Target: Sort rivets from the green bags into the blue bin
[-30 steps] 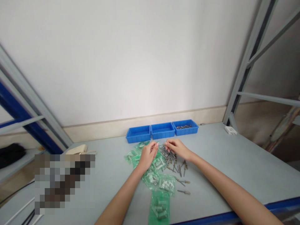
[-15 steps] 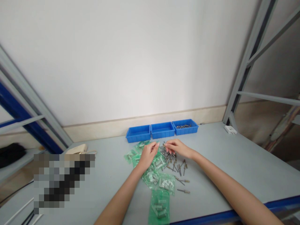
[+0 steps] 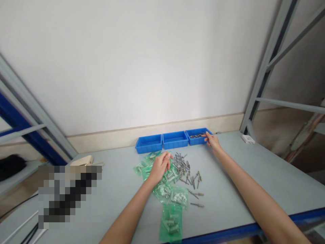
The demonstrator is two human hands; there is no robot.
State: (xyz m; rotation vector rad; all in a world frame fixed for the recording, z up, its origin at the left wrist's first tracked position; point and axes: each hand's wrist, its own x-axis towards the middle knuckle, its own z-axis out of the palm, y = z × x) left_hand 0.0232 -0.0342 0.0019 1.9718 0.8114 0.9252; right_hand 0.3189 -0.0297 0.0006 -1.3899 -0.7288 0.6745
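Note:
My right hand (image 3: 212, 141) reaches the right end of the right-hand blue bin (image 3: 199, 140), its fingers pinched on what looks like a thin blind rivet above the rim. Other blind rivets (image 3: 195, 136) lie inside that bin. My left hand (image 3: 160, 165) hovers over green plastic bags (image 3: 171, 222), fingers curled together; whatever they hold, if anything, is hidden. Beside it, to the right, a loose pile of blind rivets (image 3: 180, 162) lies on the table, with several strays (image 3: 197, 205) scattered nearer to me.
Two more blue bins, the left one (image 3: 149, 147) and the middle one (image 3: 175, 144), line up along the wall. A white device (image 3: 81, 160) with a cable sits at the left. A small white block (image 3: 248, 139) lies near the right frame post (image 3: 262, 74).
My right hand has moved from the rivet pile up and right to the right-hand bin. My left hand has stayed over the bags.

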